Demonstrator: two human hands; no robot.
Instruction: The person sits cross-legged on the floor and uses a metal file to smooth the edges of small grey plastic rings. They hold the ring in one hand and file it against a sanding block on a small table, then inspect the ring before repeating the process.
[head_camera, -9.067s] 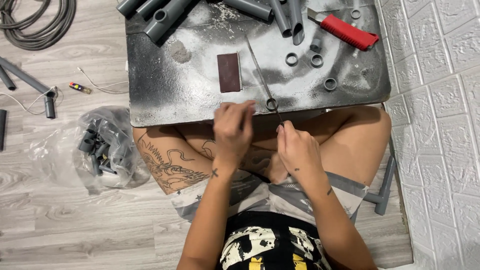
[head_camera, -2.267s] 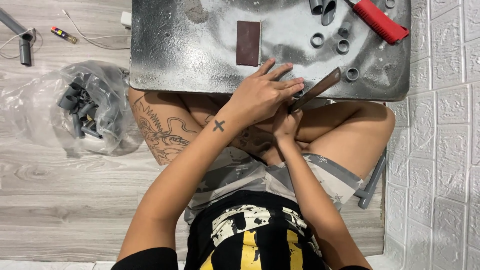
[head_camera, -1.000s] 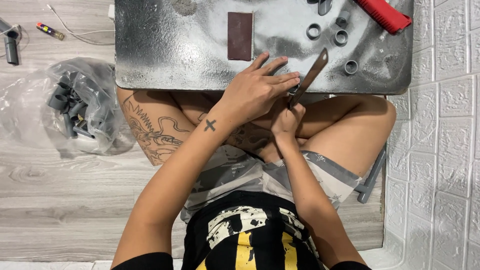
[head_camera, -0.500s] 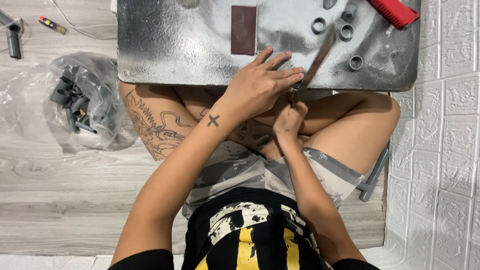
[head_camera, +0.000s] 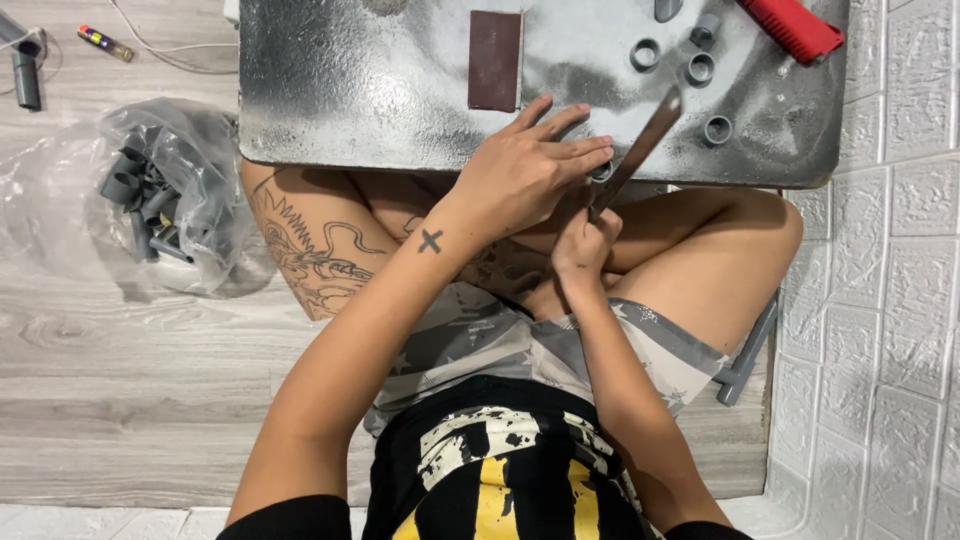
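Two bare hands meet at the near edge of a grey, dust-streaked metal work board (head_camera: 350, 90) in the head view, the only view there is. The left hand (head_camera: 520, 175) lies flat with its fingers stretched out and pressed together, their tips pinning down a small grey plastic ring (head_camera: 601, 171) at the board's front edge; only a sliver of the ring shows between the fingers, so its exact lie is hard to tell. The right hand (head_camera: 583, 243) is curled tightly around the lower end of a long flat metal file (head_camera: 640, 148), which slants up and to the right with its blade running just beside the pinned ring, touching or nearly touching it. By my reading, the step in hand is dressing the ring's edge with the file while the other hand steadies it. A further stroke would call for firm downward pressure from the left fingertips and a blade path that stays clear of them. Farther back on the board lie a dark brown sanding block (head_camera: 495, 58), three loose grey rings (head_camera: 690, 65) and a red-handled tool (head_camera: 790, 25). On the wooden floor to the left sits a clear plastic bag of grey pipe fittings (head_camera: 150, 195).
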